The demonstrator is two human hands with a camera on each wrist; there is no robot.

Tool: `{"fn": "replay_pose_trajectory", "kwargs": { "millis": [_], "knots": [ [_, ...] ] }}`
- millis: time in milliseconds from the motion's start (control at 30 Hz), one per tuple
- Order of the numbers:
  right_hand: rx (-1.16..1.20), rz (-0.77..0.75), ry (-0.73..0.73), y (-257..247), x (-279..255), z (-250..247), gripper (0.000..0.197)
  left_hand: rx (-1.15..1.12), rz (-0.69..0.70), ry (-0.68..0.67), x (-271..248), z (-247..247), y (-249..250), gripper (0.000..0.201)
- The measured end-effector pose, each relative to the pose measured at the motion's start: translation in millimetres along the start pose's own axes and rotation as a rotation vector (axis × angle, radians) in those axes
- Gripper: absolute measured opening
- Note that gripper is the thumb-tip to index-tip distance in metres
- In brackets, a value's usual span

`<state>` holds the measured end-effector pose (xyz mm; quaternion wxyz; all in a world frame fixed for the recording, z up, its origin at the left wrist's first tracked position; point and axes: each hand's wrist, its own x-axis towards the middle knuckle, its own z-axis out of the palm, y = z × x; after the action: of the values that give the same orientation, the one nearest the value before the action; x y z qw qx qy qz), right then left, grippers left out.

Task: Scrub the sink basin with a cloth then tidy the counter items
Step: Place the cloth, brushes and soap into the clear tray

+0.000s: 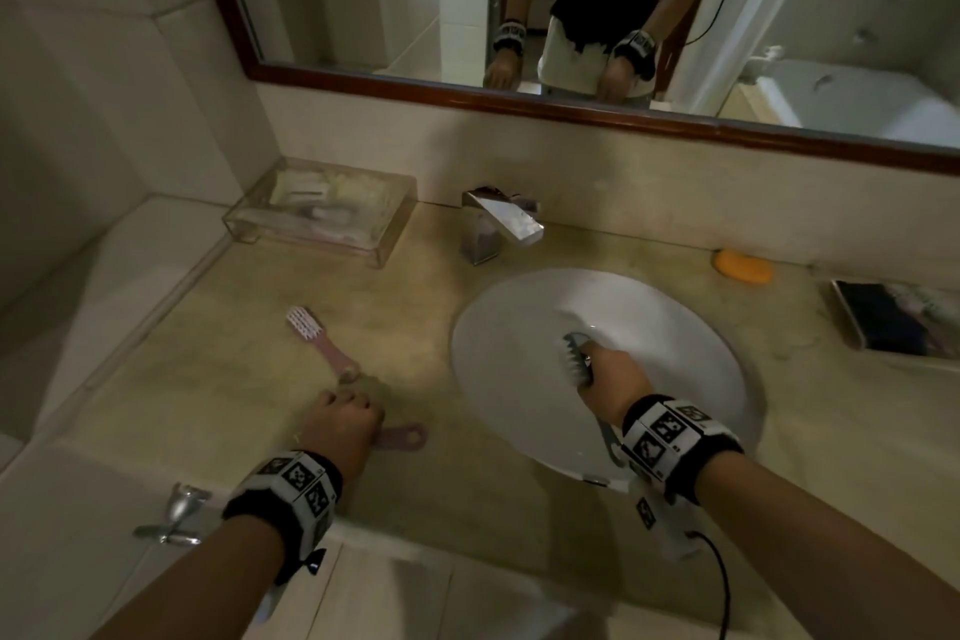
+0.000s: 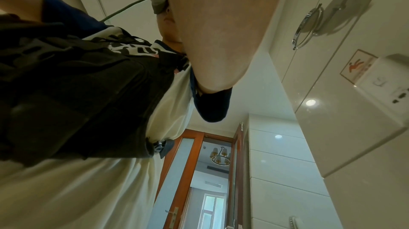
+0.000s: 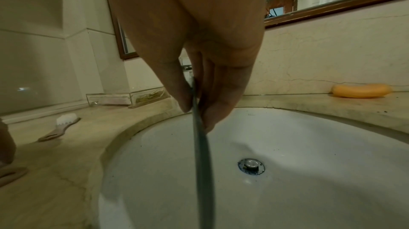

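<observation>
Over the white sink basin (image 1: 675, 327), in the head view, the right hand (image 1: 615, 379) holds a grey brush (image 1: 575, 356); its fingers are curled round the handle and the bristle head points toward the back of the bowl. On the beige worktop (image 1: 260, 338) left of the basin, the left hand (image 1: 343, 424) lies knuckles up with curled fingers on a pink handle (image 1: 402, 437), which sticks out beside it. A pink toothbrush (image 1: 322, 340) with white bristles lies just beyond this hand. A clear box (image 1: 319, 213) stands at the back wall, the chrome tap (image 1: 501, 221) is behind the basin, and an orange soap (image 1: 742, 265) lies at the back right. No cloth can be made out.

From the left wrist view only the forearm and the person's clothes are seen, so the fingers are hidden.

At the right wrist, the thumb and fingers (image 3: 221, 107) pinch the thin grey handle above the bowl. The drain (image 3: 251, 166) is at the bottom of the basin, the soap (image 3: 362, 90) on the far edge.
</observation>
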<state>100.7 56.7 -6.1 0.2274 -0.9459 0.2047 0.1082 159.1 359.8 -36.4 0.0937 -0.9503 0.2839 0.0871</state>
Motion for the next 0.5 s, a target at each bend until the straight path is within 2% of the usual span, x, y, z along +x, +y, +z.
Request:
{"fn": "replay_pose_trajectory", "kwargs": {
  "millis": [233,333,400,500],
  "knots": [
    [-0.014,-0.025,-0.014,7,3,3,0.026,0.137,0.149,0.040,7,-6,-6,0.042],
    [-0.037,-0.020,-0.006,6,0,-5,0.026,0.215,0.242,-0.006,11,-19,-2,0.033],
    [-0.060,0.002,-0.011,7,-3,-11,0.027,0.223,0.219,-0.134,16,-35,6,0.033],
    [-0.048,0.014,-0.024,11,-8,-20,0.030,0.161,0.185,-0.174,16,-62,29,0.035]
  ]
}}
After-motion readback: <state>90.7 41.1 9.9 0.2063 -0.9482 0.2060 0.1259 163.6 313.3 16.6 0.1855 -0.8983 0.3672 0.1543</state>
